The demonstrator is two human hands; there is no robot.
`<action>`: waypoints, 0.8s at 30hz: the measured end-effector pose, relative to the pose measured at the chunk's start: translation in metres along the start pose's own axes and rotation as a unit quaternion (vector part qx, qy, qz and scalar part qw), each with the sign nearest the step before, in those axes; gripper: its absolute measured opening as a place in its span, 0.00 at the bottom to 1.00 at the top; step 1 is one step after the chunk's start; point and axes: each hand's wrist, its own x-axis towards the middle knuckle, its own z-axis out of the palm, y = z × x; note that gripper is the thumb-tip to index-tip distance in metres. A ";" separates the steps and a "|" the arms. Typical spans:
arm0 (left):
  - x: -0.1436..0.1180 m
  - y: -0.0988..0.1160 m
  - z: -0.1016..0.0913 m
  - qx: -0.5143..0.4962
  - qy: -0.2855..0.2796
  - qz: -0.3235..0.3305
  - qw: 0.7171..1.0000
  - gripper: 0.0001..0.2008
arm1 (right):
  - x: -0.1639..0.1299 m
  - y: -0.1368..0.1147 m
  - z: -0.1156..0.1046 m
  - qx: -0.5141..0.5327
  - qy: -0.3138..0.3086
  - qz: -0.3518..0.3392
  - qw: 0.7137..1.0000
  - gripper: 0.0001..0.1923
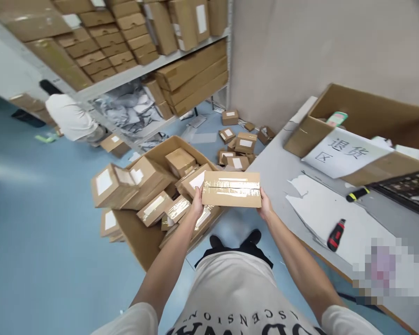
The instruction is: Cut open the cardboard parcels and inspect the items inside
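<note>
Both forearms extend from a white printed shirt; left hand (pixel 196 204) and right hand (pixel 265 205) clamp the short ends of a flat, tape-sealed cardboard parcel (pixel 231 189), fingers pressed against its sides. At its 9 o'clock, an open floor carton (pixel 139 242) is heaped with similar small labelled boxes. At 3 o'clock, the grey counter (pixel 275 172) carries a second open carton (pixel 363 111) bearing a paper sign, plus a red-black tool (pixel 336 235).
</note>
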 end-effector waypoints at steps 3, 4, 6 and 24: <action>0.015 -0.021 0.057 0.009 -0.084 -0.002 0.996 0.32 | -0.011 -0.016 -0.056 0.038 0.036 -0.008 0.999 0.31; 0.019 -0.028 0.076 0.012 -0.104 -0.008 0.994 0.32 | -0.014 -0.021 -0.073 0.052 0.047 -0.014 0.997 0.32; 0.027 -0.045 0.113 0.020 -0.130 -0.032 0.991 0.32 | -0.021 -0.031 -0.108 0.081 0.073 -0.029 0.994 0.32; 0.086 -0.178 0.295 0.129 -0.325 -0.166 0.922 0.32 | -0.045 -0.043 -0.290 0.100 0.244 -0.063 0.963 0.34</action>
